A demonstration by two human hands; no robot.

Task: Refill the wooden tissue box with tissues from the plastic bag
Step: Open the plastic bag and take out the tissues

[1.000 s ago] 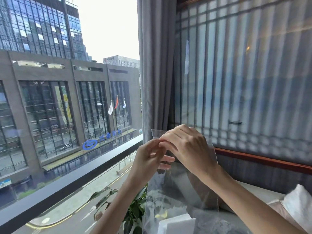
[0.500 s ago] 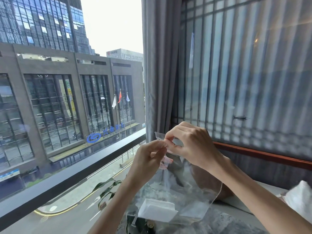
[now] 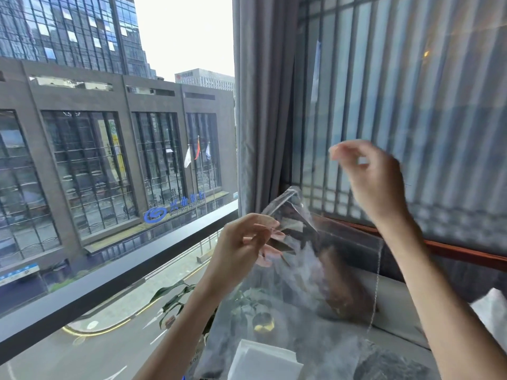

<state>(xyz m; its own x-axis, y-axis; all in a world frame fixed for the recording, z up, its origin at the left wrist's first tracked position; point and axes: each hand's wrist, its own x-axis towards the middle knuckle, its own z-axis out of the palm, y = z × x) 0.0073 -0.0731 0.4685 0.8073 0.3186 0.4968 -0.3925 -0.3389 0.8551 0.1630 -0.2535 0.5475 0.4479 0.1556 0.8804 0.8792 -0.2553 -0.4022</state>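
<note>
A clear plastic bag [image 3: 299, 272] hangs in front of me, and my left hand [image 3: 244, 242] pinches its top left corner. A white stack of tissues [image 3: 263, 360] lies in the bottom of the bag. My right hand [image 3: 367, 174] is raised above and to the right of the bag, apart from it and blurred. Its thumb and forefinger are pinched together, with nothing visible between them. A brown shape [image 3: 337, 283] shows through the bag; I cannot tell whether it is the wooden tissue box.
A grey curtain [image 3: 260, 105] and a slatted screen [image 3: 411, 91] stand close behind the bag. Below the screen runs a wooden rail [image 3: 466, 250]. A potted plant [image 3: 175, 300] sits by the window ledge [image 3: 109, 272]. Some white tissue [image 3: 491, 311] lies at the right edge.
My right hand has let go of the bag's top and swung up and to the right. My left hand keeps its hold, and the bag's mouth now gapes.
</note>
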